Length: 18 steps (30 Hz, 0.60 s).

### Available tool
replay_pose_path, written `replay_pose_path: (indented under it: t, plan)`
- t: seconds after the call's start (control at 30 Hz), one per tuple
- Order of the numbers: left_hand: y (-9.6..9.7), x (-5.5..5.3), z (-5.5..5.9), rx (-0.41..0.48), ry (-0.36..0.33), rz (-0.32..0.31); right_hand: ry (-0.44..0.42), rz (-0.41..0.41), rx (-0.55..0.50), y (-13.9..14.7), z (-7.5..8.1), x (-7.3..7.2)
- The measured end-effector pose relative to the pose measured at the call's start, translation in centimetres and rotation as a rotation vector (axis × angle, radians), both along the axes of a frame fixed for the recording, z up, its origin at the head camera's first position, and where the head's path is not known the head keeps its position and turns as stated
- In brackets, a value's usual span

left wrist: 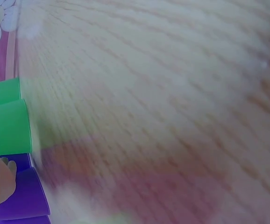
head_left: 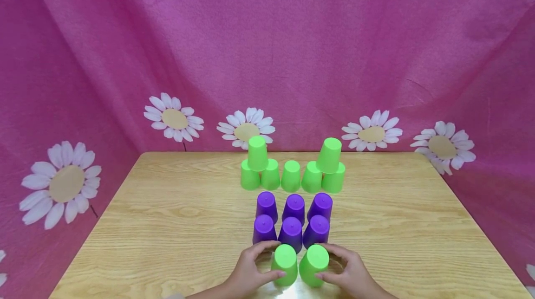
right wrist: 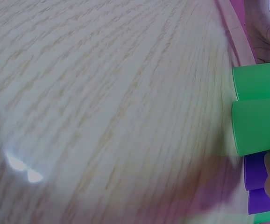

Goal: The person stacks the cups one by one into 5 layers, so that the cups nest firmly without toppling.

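Note:
Near the front edge of the table, two upside-down green plastic cups stand side by side. My left hand (head_left: 255, 264) grips the left green cup (head_left: 285, 265), thumb at its front and fingers behind. The right green cup (head_left: 314, 265) is held the same way by my right hand (head_left: 344, 266). Just beyond them, upside-down purple cups (head_left: 290, 234) stand in two rows of three. Both wrist views catch the held cups at the edge: a green cup (left wrist: 6, 128) beside my left fingers, and a green cup (right wrist: 261, 126) beside my right.
Farther back, a row of several upside-down green cups (head_left: 291, 176) crosses the wooden table (head_left: 175, 224). One green cup (head_left: 257, 152) sits atop the row's left pair, another green cup (head_left: 329, 155) atop its right pair. A pink cloth (head_left: 267, 48) with daisies hangs behind and at both sides.

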<state>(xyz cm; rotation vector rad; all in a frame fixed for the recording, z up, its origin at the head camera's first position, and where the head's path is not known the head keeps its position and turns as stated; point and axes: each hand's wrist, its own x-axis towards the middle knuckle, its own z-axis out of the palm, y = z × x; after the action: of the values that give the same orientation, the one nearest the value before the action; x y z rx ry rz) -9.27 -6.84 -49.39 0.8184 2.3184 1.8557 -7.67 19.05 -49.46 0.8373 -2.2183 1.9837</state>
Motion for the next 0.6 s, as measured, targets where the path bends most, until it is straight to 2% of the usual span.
replay_pose_path:
  t: [0.17, 0.4, 0.6]
  plan:
    - [0.1, 0.0, -0.1, 0.016, -0.039, -0.024, -0.011, -0.005, 0.004, -0.1, 0.0, 0.1]
    - [0.4, 0.0, -0.4, 0.029, -0.005, -0.052, -0.010, -0.019, 0.025, 0.0, 0.3, 0.0]
    - [0.5, -0.1, -0.2, 0.016, 0.006, -0.044, -0.011, -0.106, 0.119, 0.2, 1.1, 0.1]
